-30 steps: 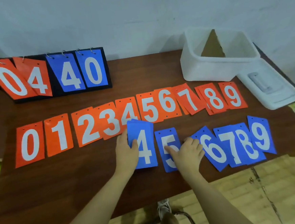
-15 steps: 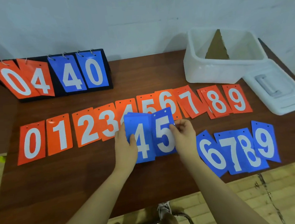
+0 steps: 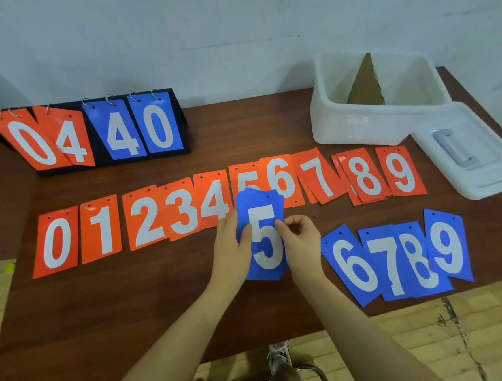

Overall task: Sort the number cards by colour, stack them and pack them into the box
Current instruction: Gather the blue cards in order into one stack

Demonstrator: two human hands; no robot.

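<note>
From the head view, your left hand (image 3: 228, 246) has its grip closed around the left edge of a small stack of blue plastic number cards (image 3: 262, 234), the white 5 on top, thumb pressed on the face; your right hand (image 3: 301, 240) pinches the right edge of that same stack with thumb and fingertips. The stack is held just above the dark brown wooden tabletop (image 3: 132, 305), overlapping the lower edge of the row of orange number cards (image 3: 185, 213) that runs 0 to 9 across the middle. The loose blue cards 6 to 9 (image 3: 399, 259) lie fanned and overlapping to your right, near the front edge. The white plastic box (image 3: 358, 124) sits open at the far right with a brown cardboard piece (image 3: 366, 86) leaning inside, its white lid (image 3: 475, 157) lying just beside it. A flip scoreboard with orange and blue cards on rings (image 3: 95, 133) stands at the far left. These cards look thin, light, fairly stiff and glossy, so expect them to slide over one another; hold the stack by its long edges and square it up before you reach for the 6.
</note>
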